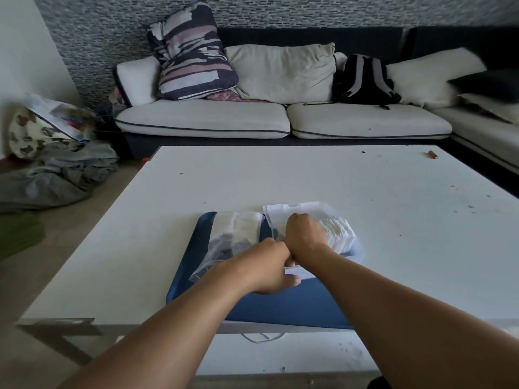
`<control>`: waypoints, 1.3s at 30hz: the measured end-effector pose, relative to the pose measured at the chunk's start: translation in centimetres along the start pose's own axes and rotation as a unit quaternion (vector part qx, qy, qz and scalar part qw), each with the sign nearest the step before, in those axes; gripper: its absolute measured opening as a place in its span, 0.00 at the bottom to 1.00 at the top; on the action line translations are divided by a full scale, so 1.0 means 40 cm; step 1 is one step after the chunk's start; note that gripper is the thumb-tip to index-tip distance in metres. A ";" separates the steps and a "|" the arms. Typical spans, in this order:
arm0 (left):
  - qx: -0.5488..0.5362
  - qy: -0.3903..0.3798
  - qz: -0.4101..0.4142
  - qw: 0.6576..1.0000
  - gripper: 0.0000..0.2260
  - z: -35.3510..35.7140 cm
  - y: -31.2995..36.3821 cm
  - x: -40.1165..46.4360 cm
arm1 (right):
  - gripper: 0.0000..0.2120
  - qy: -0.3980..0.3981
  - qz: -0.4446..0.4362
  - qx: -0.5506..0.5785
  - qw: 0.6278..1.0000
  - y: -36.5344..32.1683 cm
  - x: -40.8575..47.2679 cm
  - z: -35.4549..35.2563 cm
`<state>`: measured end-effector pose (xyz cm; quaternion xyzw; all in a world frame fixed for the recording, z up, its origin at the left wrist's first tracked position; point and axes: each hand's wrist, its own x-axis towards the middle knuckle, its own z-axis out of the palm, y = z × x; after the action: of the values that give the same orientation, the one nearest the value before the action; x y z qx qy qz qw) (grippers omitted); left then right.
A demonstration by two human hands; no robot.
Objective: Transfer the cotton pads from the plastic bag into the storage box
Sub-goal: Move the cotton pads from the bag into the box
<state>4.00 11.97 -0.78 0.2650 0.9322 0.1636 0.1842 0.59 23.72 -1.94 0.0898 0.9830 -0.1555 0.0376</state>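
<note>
A white table [323, 181] carries a blue tray [303, 307] at its near edge. Far beyond the tray, toward the table's far right corner, lies a small brown cylinder [432, 155], and left of that cylinder a tiny dark speck [363, 151].

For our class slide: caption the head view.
Right hand presses cotton pads into the storage box; left hand beside.

Clear glossy plastic bag [224, 242], translucent plastic storage box [297, 211], matt white table [337, 178]

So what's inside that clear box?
A row of white cotton pads fills the box's right side. The right hand covers the rest.
</note>
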 end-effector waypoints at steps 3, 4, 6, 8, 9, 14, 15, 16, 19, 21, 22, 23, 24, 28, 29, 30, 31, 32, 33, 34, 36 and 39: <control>0.010 0.004 0.007 1.000 0.17 0.001 0.000 0.001 | 0.07 0.051 -0.022 -0.057 0.997 0.001 0.003 0.013; 0.008 0.006 0.009 1.000 0.17 -0.001 0.000 0.001 | 0.06 0.063 -0.025 -0.074 0.995 0.003 0.005 0.016; 0.004 0.010 0.012 1.000 0.18 -0.002 -0.002 0.002 | 0.07 0.068 -0.029 -0.082 0.994 0.005 0.005 0.022; 0.002 0.009 0.008 1.000 0.17 -0.003 -0.003 0.000 | 0.09 0.052 -0.012 -0.035 0.998 0.006 0.010 0.022; -0.001 0.008 0.003 1.000 0.16 -0.002 -0.004 0.000 | 0.11 0.035 0.005 0.005 0.999 0.007 0.018 0.016; -0.012 -0.013 -0.003 1.000 0.10 0.003 -0.016 0.009 | 0.16 0.030 0.023 0.135 0.990 0.041 0.056 -0.096; -0.014 -0.017 -0.007 1.000 0.09 0.003 -0.019 0.011 | 0.14 0.058 0.008 0.164 0.985 0.050 0.053 -0.119; -0.017 -0.019 -0.010 1.000 0.08 0.002 -0.022 0.010 | 0.12 0.058 -0.009 0.200 0.978 0.056 0.045 -0.134; -0.026 0.000 -0.012 1.000 0.10 0.000 -0.029 0.005 | 0.04 -0.089 -0.098 0.192 0.972 0.047 0.003 -0.138; -0.021 0.042 -0.012 0.999 0.15 -0.005 -0.033 0.005 | 0.13 -0.140 -0.154 0.093 0.974 0.031 -0.008 -0.120; -0.014 0.062 -0.012 0.998 0.14 -0.006 -0.034 0.007 | 0.16 -0.138 -0.166 0.041 0.975 0.022 -0.005 -0.112; 0.001 0.071 -0.013 0.997 0.12 -0.008 -0.033 0.010 | 0.16 -0.128 -0.163 0.011 0.978 0.017 0.001 -0.104; 0.017 0.074 -0.014 0.997 0.11 -0.007 -0.033 0.013 | 0.14 -0.129 -0.150 -0.001 0.980 0.013 0.009 -0.098; 0.034 0.039 -0.023 0.998 0.09 0.003 -0.037 0.015 | 0.14 -0.276 -0.105 -0.046 0.954 0.011 0.019 -0.071; 0.031 0.035 -0.023 0.999 0.08 0.007 -0.039 0.016 | 0.15 -0.301 -0.101 -0.061 0.946 0.013 0.018 -0.062; 0.027 0.038 -0.023 0.999 0.07 0.010 -0.042 0.018 | 0.15 -0.311 -0.104 -0.084 0.941 0.012 0.017 -0.055; 0.023 0.043 -0.026 0.999 0.06 0.012 -0.045 0.021 | 0.15 -0.309 -0.107 -0.107 0.939 0.014 0.019 -0.046; 0.020 0.047 -0.026 0.998 0.06 0.014 -0.047 0.025 | 0.14 -0.301 -0.110 -0.125 0.939 0.013 0.019 -0.042; 0.019 0.050 -0.025 0.998 0.06 0.015 -0.048 0.029 | 0.13 -0.287 -0.110 -0.140 0.941 0.010 0.019 -0.039; 0.019 0.052 -0.025 0.998 0.06 0.016 -0.050 0.033 | 0.11 -0.271 -0.109 -0.150 0.945 0.008 0.021 -0.037; 0.015 0.053 -0.025 0.998 0.06 0.019 -0.055 0.039 | 0.12 -0.249 -0.096 -0.161 0.950 0.002 0.025 -0.030; 0.012 0.051 -0.024 0.998 0.06 0.024 -0.058 0.045 | 0.07 -0.239 -0.093 -0.166 0.952 0.002 0.032 -0.019</control>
<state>1.97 11.30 -3.01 0.2358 0.9484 0.1617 0.1368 -0.70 24.24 -1.37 -0.0495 0.9613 -0.0101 0.2709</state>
